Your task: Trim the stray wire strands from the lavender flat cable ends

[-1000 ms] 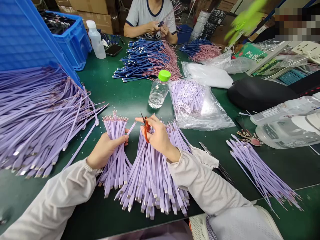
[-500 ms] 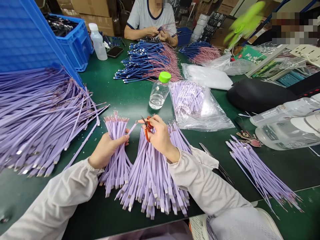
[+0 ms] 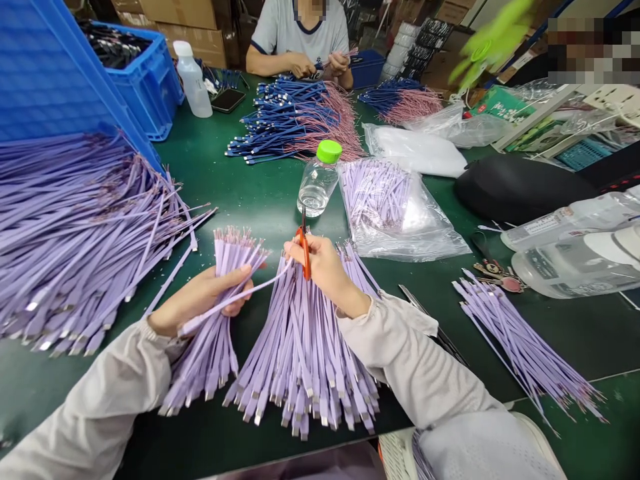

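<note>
Head view, nearest first: both pale sleeved forearms reach out over the green table (image 3: 165,427). The left hand (image 3: 200,297) has a closed grip around a sheaf of lilac flat cables (image 3: 210,353), whose metal-tipped ends splay down toward the table edge. One single lilac cable (image 3: 235,293) slants out of that grip, its far end just beside the fingers of the right hand (image 3: 325,270). The right hand's grip is closed too, pinching small orange-handled scissors (image 3: 304,253) upright between thumb and fingers, the blades pointing up and close together. Beneath that hand, a wide fan of lilac cables (image 3: 300,360) lies on the table, touching the left-hand sheaf.

To the left sits a much larger heap of the same cables (image 3: 75,227). To the right lie a slim steel tool (image 3: 430,320), partly under the right sleeve, and a looser bunch of lilac cables (image 3: 525,347). Farther on, a clear plastic bag (image 3: 400,247) holds more lilac cables, beside a water bottle with a green cap (image 3: 319,180).

Beyond these spread dark blue cables with pink wires (image 3: 295,120), and a blue plastic crate (image 3: 145,80) stands at the far left. At the far edge, a seated co-worker's hands (image 3: 320,65) hold a cable.
</note>
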A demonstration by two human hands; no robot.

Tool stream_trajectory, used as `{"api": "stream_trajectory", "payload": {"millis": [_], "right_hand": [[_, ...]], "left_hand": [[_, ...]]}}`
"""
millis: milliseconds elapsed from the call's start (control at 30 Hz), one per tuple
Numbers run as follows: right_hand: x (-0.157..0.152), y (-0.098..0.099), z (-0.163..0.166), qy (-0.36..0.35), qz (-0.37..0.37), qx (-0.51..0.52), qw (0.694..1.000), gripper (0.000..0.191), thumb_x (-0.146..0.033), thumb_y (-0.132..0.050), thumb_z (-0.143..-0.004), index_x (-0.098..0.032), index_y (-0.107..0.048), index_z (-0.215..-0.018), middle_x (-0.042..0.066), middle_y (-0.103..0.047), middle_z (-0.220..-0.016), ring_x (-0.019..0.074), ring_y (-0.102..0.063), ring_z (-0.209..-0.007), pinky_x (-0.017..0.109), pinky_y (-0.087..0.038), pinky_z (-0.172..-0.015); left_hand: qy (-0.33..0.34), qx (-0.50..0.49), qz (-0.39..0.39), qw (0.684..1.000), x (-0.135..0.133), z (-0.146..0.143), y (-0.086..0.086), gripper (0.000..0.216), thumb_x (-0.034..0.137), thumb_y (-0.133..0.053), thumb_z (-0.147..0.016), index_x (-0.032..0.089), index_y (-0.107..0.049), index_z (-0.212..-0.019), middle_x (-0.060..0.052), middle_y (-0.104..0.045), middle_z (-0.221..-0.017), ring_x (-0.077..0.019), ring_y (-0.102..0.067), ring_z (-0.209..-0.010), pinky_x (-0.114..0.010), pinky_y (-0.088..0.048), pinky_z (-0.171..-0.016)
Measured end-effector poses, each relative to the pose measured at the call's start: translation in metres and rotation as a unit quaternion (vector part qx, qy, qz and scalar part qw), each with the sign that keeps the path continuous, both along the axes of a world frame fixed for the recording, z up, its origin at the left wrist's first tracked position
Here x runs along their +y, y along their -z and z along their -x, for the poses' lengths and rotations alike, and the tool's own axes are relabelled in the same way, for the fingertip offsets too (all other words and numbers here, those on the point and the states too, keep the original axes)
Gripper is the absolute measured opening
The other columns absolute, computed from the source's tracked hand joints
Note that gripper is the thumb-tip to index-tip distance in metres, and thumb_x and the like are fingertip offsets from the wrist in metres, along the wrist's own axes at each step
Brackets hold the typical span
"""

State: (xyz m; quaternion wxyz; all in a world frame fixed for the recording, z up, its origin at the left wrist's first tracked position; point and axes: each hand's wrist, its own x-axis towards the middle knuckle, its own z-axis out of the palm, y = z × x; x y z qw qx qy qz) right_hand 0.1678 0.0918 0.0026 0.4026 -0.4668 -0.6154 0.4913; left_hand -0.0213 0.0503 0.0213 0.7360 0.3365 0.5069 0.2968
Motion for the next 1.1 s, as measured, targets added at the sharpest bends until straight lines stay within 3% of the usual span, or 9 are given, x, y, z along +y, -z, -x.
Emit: {"api": "stream_trajectory", "payload": {"millis": [133, 233, 300, 400, 600, 900, 1100], "right_hand": [[0.007, 0.007, -0.006, 0.005, -0.082, -0.184, 0.979, 0.028, -0.024, -0.057, -0.078, -0.018, -0.047, -0.053, -0.002, -0.046, -0.061, 0.0111, -0.045, -0.057, 0.026, -0.037, -0.059], [0.006, 0.012, -0.006, 0.038, -0.178, -0.267, 0.946, 0.015, -0.026, -0.06, -0.078, -0.018, -0.058, -0.066, 0.003, -0.054, -0.073, 0.0171, -0.052, -0.071, 0.031, -0.042, -0.068], [0.003, 0.012, -0.005, 0.069, -0.221, -0.259, 0.938, 0.015, -0.031, -0.061, -0.08, -0.017, -0.064, -0.085, 0.006, -0.057, -0.084, 0.0203, -0.055, -0.082, 0.033, -0.044, -0.076], [-0.002, 0.009, -0.002, 0.065, -0.234, -0.208, 0.948, 0.02, -0.029, -0.057, -0.083, -0.017, -0.065, -0.097, 0.005, -0.057, -0.086, 0.0167, -0.055, -0.076, 0.03, -0.046, -0.073], [-0.01, 0.004, 0.003, 0.0, -0.195, -0.138, 0.971, 0.028, -0.021, -0.056, -0.082, -0.019, -0.065, -0.109, 0.001, -0.053, -0.078, 0.0118, -0.051, -0.066, 0.026, -0.047, -0.065], [-0.013, 0.004, 0.003, -0.015, -0.207, -0.126, 0.97, 0.03, -0.02, -0.053, -0.084, -0.023, -0.065, -0.111, 0.001, -0.052, -0.08, 0.0117, -0.05, -0.065, 0.027, -0.047, -0.065], [-0.014, 0.001, 0.003, 0.01, -0.234, -0.129, 0.964, 0.023, -0.019, -0.052, -0.083, -0.019, -0.069, -0.099, 0.002, -0.051, -0.079, 0.0125, -0.05, -0.068, 0.026, -0.046, -0.066]], "left_hand": [[-0.107, -0.005, 0.065, 0.992, 0.003, 0.0, 0.0, 0.009, 0.018, -0.072, -0.068, 0.014, -0.068, -0.075, 0.002, -0.055, -0.055, -0.0059, -0.048, -0.043, -0.013, -0.04, -0.039], [-0.161, 0.0, 0.089, 0.983, 0.003, -0.006, 0.002, 0.007, 0.01, -0.068, -0.069, 0.012, -0.07, -0.076, -0.003, -0.063, -0.065, -0.0095, -0.059, -0.055, -0.016, -0.052, -0.053], [-0.179, -0.004, 0.081, 0.98, 0.002, -0.009, 0.004, 0.014, 0.01, -0.067, -0.07, 0.012, -0.072, -0.083, -0.003, -0.064, -0.066, -0.0099, -0.061, -0.058, -0.017, -0.054, -0.059], [-0.187, -0.009, 0.065, 0.98, 0.0, -0.011, 0.007, 0.017, 0.013, -0.067, -0.071, 0.012, -0.072, -0.088, 0.0, -0.062, -0.06, -0.0092, -0.059, -0.056, -0.016, -0.053, -0.057], [-0.214, 0.032, 0.044, 0.975, -0.003, -0.017, 0.007, 0.011, 0.016, -0.074, -0.064, 0.01, -0.066, -0.068, -0.002, -0.065, -0.06, -0.0102, -0.061, -0.056, -0.017, -0.052, -0.056], [-0.218, 0.075, -0.01, 0.973, -0.004, -0.019, 0.013, 0.035, 0.028, -0.083, -0.049, 0.012, -0.066, -0.075, 0.0, -0.065, -0.064, -0.0131, -0.06, -0.057, -0.025, -0.051, -0.06], [-0.214, 0.081, -0.001, 0.973, -0.003, -0.017, 0.012, 0.035, 0.027, -0.083, -0.05, 0.012, -0.066, -0.077, 0.0, -0.063, -0.061, -0.0117, -0.058, -0.056, -0.021, -0.048, -0.054]]}}
